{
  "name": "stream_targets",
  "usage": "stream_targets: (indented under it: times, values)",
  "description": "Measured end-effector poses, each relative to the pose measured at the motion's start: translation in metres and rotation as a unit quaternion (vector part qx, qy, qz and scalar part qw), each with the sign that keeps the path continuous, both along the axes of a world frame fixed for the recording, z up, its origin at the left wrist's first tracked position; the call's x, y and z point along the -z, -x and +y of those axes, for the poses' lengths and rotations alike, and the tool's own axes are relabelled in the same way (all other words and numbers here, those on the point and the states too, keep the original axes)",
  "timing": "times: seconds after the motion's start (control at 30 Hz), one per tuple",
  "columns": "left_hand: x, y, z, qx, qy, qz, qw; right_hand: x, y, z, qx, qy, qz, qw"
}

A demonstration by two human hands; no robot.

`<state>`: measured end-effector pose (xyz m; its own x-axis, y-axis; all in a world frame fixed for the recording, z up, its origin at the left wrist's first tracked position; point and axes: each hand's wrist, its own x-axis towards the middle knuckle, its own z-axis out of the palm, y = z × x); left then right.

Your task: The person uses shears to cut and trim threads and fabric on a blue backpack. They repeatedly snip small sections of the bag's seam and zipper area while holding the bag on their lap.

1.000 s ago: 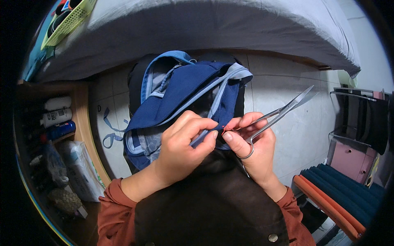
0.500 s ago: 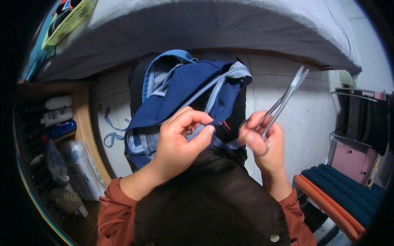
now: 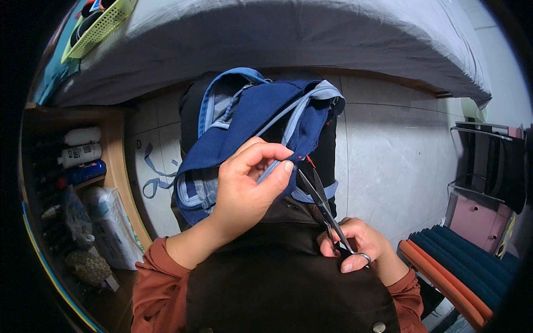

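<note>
A blue backpack [image 3: 239, 125] with light blue zips lies across my lap, over the dark apron [image 3: 266, 277]. My left hand [image 3: 250, 177] pinches an edge of its navy fabric between thumb and forefinger. A short red thread [image 3: 310, 161] sticks out from the cloth just right of those fingertips. My right hand [image 3: 355, 244] holds metal scissors [image 3: 327, 213] by the finger loops. Their blades are parted, pointing up and left, with the tips close by the red thread. Whether the blades touch the thread I cannot tell.
A bed [image 3: 266, 47] with a grey cover spans the far side. Shelves with bottles [image 3: 80, 155] stand at the left, near a loose blue strap [image 3: 152, 177] on the tiled floor [image 3: 388, 161]. Folded teal and orange cloth [image 3: 444, 266] and a pink drawer box [image 3: 477, 216] are at the right.
My right hand has moved down, swinging the scissors from pointing up and right to pointing at the red thread. My left hand keeps its pinch on the backpack fabric.
</note>
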<state>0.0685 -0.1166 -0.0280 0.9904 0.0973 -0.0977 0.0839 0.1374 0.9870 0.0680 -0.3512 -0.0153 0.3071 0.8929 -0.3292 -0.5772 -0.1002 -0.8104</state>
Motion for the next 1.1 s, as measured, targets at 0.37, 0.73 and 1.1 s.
stream_targets:
  times: [0.37,0.73,1.1]
  values:
    - [0.001,0.001,0.001,-0.006,-0.112,-0.046,0.993,0.010,0.013,-0.004,0.061,0.004,0.115,0.992]
    - [0.004,0.000,0.000,-0.018,-0.152,-0.085,0.985,0.019,0.016,-0.009,0.087,-0.047,0.184,0.978]
    - [0.001,-0.001,0.000,-0.025,-0.227,-0.148,0.962,0.022,0.016,-0.007,0.104,-0.069,0.237,0.963]
